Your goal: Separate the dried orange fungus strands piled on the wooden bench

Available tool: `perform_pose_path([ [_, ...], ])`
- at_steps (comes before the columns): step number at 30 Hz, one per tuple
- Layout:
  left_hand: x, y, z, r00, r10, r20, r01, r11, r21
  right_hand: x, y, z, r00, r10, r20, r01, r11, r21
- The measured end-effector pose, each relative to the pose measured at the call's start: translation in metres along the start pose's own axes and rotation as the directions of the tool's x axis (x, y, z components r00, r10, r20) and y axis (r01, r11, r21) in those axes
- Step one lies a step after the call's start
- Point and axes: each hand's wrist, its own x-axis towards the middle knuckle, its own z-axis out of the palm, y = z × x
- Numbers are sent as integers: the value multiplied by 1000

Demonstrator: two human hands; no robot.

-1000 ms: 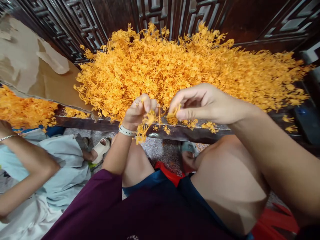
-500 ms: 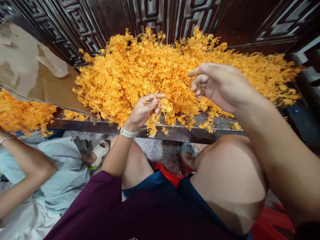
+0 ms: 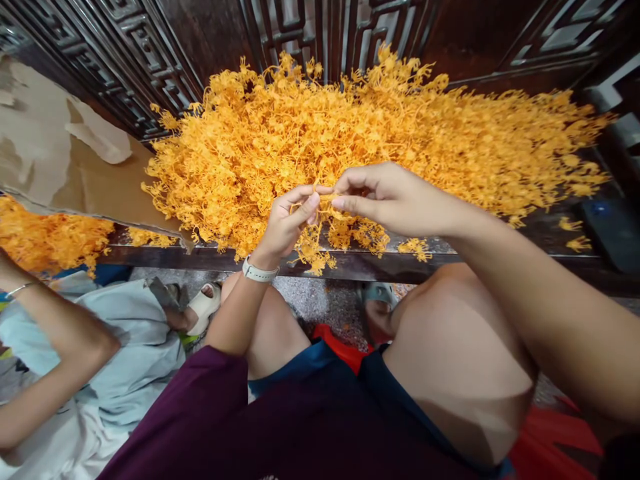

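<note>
Above the worktop's (image 3: 390,268) near edge, the left hand (image 3: 283,225) and right hand (image 3: 395,199) pinch orange strands (image 3: 326,200); a small cluster (image 3: 314,253) appears gathered, the large heap (image 3: 300,127) apparently unworked.

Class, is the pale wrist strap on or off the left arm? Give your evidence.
On: the pale wrist strap lies across the skin just behind the left hand.

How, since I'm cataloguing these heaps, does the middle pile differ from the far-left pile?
The middle pile shows as the larger; the far-left pile is cut off by the picture's edge. The middle pile looks yellower, the far-left pile deeper orange. Both are heaps of thin, frilly orange pieces.
</note>
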Motion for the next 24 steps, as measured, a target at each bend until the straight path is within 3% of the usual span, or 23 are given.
perform_pose_path([
  [4, -2, 0, 2, 1000, -8, -22, 7, 998, -57, 3, 0, 1, 997, -61, 49, 55, 993, 103],
  [8, -7, 3, 4, 980, -15, 200, 48, 986, -159, 4, -2, 2, 960, -147, 239, 89, 967, 237],
  [11, -9, 8, 8, 966, -33, 255, 100, 963, -252, 5, -5, 4, 956, -185, 229, 94, 929, 358],
  [18, -5, 16, 4, 992, -123, 39, 129, 955, -269, 13, -11, 13, 999, 16, 46, -32, 926, 377],
  [24, -4, 16, 7, 992, -81, -100, 42, 937, -346, 18, -10, 23, 991, 5, -132, 41, 940, 339],
])
